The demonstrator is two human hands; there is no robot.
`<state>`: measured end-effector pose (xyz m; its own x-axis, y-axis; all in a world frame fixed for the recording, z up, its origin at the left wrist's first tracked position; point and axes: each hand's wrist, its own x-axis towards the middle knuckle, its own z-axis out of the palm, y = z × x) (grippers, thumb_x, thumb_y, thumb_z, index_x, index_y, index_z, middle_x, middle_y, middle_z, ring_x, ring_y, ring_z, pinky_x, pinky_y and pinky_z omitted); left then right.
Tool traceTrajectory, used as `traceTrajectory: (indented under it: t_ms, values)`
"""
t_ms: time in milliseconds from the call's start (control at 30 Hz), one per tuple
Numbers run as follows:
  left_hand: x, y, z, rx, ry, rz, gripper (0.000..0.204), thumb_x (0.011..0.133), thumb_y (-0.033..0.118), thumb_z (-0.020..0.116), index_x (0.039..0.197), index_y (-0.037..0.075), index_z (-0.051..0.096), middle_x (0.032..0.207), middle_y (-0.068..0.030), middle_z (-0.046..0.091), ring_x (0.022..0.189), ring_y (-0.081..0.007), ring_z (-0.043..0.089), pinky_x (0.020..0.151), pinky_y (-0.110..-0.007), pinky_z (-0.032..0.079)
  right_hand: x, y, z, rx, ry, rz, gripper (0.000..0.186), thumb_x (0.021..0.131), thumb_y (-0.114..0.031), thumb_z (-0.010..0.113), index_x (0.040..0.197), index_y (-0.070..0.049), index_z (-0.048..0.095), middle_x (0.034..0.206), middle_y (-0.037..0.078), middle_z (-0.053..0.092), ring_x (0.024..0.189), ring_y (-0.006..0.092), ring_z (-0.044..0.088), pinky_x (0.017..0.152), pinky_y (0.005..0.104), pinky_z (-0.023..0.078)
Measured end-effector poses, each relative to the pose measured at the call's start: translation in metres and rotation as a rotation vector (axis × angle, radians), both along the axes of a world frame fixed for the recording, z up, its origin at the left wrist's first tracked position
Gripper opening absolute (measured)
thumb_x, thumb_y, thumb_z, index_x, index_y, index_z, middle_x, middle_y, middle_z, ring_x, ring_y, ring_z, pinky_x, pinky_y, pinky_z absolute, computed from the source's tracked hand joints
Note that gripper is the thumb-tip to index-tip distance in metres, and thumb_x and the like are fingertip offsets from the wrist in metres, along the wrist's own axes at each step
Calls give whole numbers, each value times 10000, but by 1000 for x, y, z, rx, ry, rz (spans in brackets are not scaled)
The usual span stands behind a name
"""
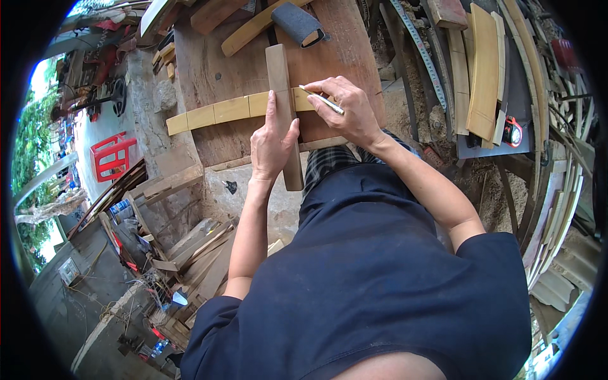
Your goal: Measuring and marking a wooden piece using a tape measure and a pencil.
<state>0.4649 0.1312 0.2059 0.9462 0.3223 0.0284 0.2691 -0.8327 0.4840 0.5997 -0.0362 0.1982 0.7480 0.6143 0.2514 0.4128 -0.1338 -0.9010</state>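
My left hand (272,142) grips a straight brown wooden batten (277,66) lying upright in the view across a pale yellow curved slat (228,109), index finger stretched along it and thumb at its right side. The slat has several thin cross lines on it and rests on a reddish wooden board (221,76). My right hand (349,111) is closed round a slim light pencil or pen (329,106), its tip at the slat beside the batten's right edge.
A grey rolled pad (294,25) and wood pieces lie at the board's far end. Right: curved yellow boards (481,69), a measuring tape strip (418,44), a red-and-black tape measure (512,130). Left: a red plastic stool (111,155). Below left, piled wood offcuts (202,253).
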Motion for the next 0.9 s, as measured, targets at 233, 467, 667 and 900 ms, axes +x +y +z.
traceTrajectory:
  t_ms: [233,467,667,900]
  values:
    - [1,1,2,-8,5,-7,853,939,277,721,1625,38,272,818,-254,727,750,-398,744,710,-454,609,1,9,-8,-3,15,53,231,963,-179,704,1119,-15,751,1028,144,762,942,269,692,873,386,553]
    - [2,-3,5,-38,65,21,873,935,279,724,1631,42,254,834,-252,731,766,-395,747,719,-455,609,1,10,-6,-9,66,52,223,962,-165,703,1115,-9,751,1029,145,762,952,273,696,880,382,550]
    - [2,-2,5,-53,56,17,868,934,286,726,1632,59,263,838,-250,735,776,-393,750,725,-455,611,2,11,-4,-13,109,37,240,965,-191,704,1117,-13,756,1021,146,764,950,265,697,878,377,548]
    - [1,-1,3,-40,2,13,859,930,275,737,1624,53,281,835,-253,733,779,-396,750,727,-457,610,4,11,-7,-20,88,53,239,968,-198,700,1110,-16,762,1027,152,769,934,264,701,866,377,553]
